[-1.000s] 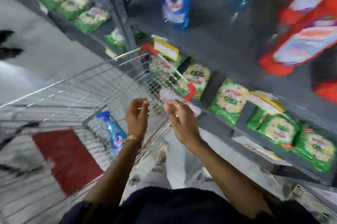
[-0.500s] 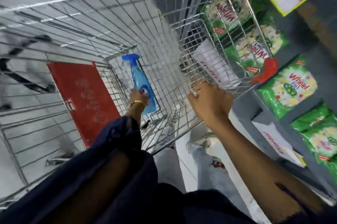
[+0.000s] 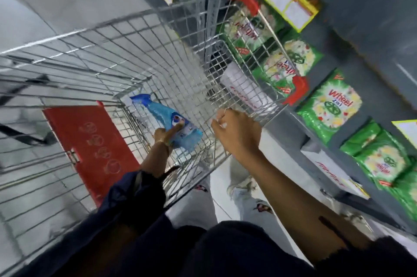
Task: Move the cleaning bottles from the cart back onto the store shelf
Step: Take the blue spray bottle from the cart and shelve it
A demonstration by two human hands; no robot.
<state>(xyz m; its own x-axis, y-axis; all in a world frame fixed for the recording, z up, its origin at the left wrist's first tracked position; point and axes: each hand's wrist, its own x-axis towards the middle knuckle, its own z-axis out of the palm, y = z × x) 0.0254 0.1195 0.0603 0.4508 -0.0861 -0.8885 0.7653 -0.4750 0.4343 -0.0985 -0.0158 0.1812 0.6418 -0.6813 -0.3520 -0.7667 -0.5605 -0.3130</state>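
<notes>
A blue spray bottle [image 3: 171, 123] with a blue trigger head sits tilted deep inside the wire shopping cart [image 3: 94, 55]. My left hand [image 3: 163, 135] reaches down into the basket and grips the bottle's lower body, thumb across its label. My right hand [image 3: 237, 134] is closed on the cart's near wire rim beside the folded child seat. The grey store shelf [image 3: 361, 35] stands to the right of the cart.
Green detergent packs [image 3: 330, 105] fill the lower shelf rows on the right. A yellow-edged price tag [image 3: 291, 3] hangs from the shelf edge. A red panel [image 3: 90, 141] sits on a second cart at the left. My legs and shoes stand between cart and shelf.
My left hand went from the cart rim down into the basket and took hold of the blue bottle, which now tilts more. My right hand closed on the rim. The view swung downward.
</notes>
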